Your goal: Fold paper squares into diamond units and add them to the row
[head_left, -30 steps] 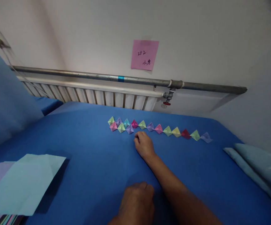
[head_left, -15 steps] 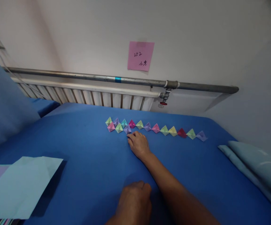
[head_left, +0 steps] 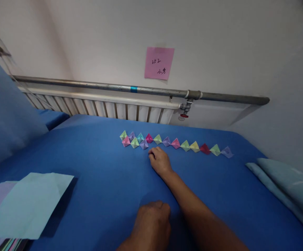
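Observation:
Small folded-paper diamonds in several colours lie in a row [head_left: 185,145] across the blue sheet, with a short second row in front at the left end. A lavender folded-paper diamond [head_left: 144,144] ends that front row on the right. Just right of and below it, my right hand [head_left: 160,161] rests on the sheet with its fingers curled in. A small gap separates the two, and nothing shows in its fingers. Nearer me, my left hand [head_left: 150,223] is closed in a fist, back of the hand up. Whatever it may hold is hidden.
Pale green paper [head_left: 33,205] tops a stack at the left. Folded light-blue cloth [head_left: 290,184] lies at the right. Behind the blue-covered bed [head_left: 96,157] are a radiator [head_left: 109,108], a metal pipe [head_left: 101,85] and a pink note [head_left: 159,63] on the wall.
My right hand has drawn slightly right, away from the lavender diamond, which stays in the front row. My left hand is nearly still. The whole view has shifted a little.

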`<state>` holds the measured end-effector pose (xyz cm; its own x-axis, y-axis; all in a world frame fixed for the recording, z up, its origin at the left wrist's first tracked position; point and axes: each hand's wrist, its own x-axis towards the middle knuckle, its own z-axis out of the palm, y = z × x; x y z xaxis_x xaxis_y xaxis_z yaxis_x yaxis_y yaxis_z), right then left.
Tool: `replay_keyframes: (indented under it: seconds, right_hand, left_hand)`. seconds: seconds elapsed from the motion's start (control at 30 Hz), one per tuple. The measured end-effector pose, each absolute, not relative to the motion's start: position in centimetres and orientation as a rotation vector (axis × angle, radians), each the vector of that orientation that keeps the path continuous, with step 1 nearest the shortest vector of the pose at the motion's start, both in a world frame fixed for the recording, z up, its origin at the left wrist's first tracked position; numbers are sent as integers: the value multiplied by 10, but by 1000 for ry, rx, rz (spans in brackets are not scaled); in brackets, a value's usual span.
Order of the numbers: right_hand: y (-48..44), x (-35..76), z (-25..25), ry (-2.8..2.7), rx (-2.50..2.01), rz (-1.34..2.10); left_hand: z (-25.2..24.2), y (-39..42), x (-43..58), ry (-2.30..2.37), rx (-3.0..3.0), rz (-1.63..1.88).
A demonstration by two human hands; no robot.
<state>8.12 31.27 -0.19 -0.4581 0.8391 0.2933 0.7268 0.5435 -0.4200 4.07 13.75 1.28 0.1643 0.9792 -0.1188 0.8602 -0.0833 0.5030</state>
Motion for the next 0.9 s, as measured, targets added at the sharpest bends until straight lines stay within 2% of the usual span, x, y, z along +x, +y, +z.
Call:
replay_keyframes:
  seconds: [0.3, 0.67, 0.9]
  right_hand:
    - [276, 127, -4, -2181, -1223, 401]
    - [157, 202, 5, -2066, -1187, 599]
    - [100, 231, -28, -2122, -1157, 637]
  left_hand:
    - [20, 136, 34, 1693, 1977, 391]
    - [23, 132, 28, 1644, 2091, 485]
    - [30, 128, 22, 1705, 2113, 470]
